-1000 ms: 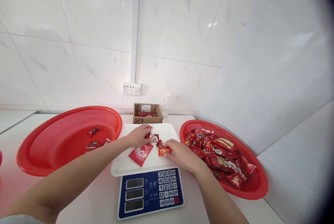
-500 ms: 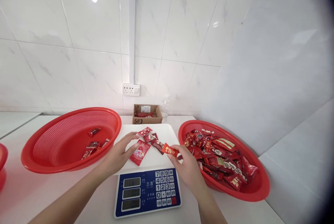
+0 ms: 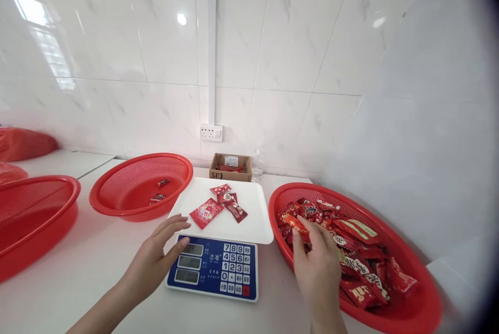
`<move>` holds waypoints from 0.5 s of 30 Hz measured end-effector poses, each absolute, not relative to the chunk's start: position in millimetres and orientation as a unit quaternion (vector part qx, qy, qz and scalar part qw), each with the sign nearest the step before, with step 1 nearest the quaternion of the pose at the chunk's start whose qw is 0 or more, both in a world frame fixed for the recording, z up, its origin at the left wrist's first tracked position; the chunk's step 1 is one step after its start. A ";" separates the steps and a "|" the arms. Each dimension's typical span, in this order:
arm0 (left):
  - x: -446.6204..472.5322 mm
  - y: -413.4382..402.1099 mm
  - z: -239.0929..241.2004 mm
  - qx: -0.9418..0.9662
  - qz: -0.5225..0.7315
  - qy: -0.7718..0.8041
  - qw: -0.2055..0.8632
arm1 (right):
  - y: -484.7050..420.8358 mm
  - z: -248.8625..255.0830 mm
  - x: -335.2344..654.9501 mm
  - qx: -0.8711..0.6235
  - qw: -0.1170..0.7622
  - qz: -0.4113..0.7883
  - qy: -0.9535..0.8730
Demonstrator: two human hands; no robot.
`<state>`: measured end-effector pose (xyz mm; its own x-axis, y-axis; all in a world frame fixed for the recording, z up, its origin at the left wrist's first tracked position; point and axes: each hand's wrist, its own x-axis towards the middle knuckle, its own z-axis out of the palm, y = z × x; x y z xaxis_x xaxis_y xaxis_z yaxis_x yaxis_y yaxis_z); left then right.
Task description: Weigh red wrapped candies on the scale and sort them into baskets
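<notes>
My right hand [image 3: 320, 258] is over the red basket [image 3: 423, 292] on the right, its fingers closed on a small orange-red packet [image 3: 295, 224]. That basket holds many red snack packets [image 3: 360, 269]. Fingers apart and holding nothing, my left hand [image 3: 158, 253] hovers by the front left edge of the scale's white tray [image 3: 255, 225]. Several red packets lie on the tray, among them a larger one [image 3: 206, 213] and a dark red one [image 3: 236, 211]. The scale's blue panel [image 3: 212, 271] faces me, its top display partly behind my left fingers.
Another red basket [image 3: 117, 181] with a few packets stands left of the scale. A further red basket [image 3: 72, 194] is at the left edge, red bags [image 3: 27, 144] behind it. A small cardboard box [image 3: 231, 173] and a clear bottle [image 3: 258, 162] stand by the wall.
My right hand has moved right from the tray to over the right basket with the orange-red packet. My left hand has drawn back from the packets. The view has shifted.
</notes>
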<state>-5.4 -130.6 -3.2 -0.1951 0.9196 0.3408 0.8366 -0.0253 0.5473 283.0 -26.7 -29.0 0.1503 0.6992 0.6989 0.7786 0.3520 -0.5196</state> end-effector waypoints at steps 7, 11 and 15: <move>13.7 -90.1 3.5 0.722 0.239 0.644 0.078 | -13.2 -37.3 317.6 -0.573 0.476 -0.130 -0.654; 1.8 -66.9 1.7 0.749 0.185 0.629 0.093 | -19.8 -37.9 304.5 -0.531 0.479 -0.139 -0.685; -13.5 -53.6 -3.9 0.769 0.172 0.606 0.108 | -24.9 -37.9 267.6 -0.489 0.414 -0.047 -0.767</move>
